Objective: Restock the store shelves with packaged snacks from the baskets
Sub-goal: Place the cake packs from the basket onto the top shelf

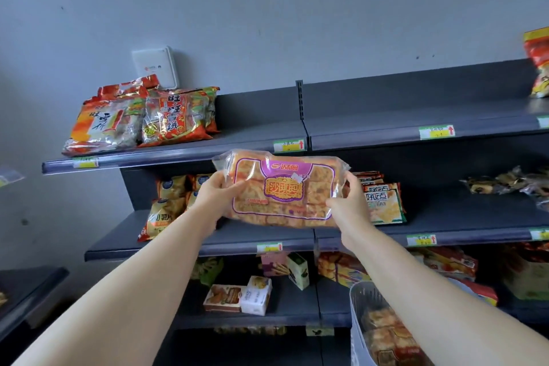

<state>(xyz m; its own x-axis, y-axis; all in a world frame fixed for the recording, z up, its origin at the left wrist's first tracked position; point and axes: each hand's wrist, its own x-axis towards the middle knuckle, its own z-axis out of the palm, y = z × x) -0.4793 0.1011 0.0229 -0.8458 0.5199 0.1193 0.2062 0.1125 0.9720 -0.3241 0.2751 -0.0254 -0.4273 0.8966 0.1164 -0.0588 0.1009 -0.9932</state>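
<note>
A large clear bag of small bread rolls [282, 190] with a purple and orange label is held up in front of the dark second shelf [237, 238]. My left hand [215, 196] grips its left end and my right hand [347, 205] grips its right end, fingers curled round the edges. The bag hangs level, just below the lip of the top shelf [261, 140]. A pale plastic basket [361, 315] at the lower right holds more orange snack bags.
Red and orange rice cracker bags [142, 116] lie at the top shelf's left end. Yellow chip bags [169, 202] and orange biscuit packs [383, 202] flank the held bag on the second shelf. Small boxes [240, 296] sit on the third shelf. Another shelf unit [26, 291] juts in at the left.
</note>
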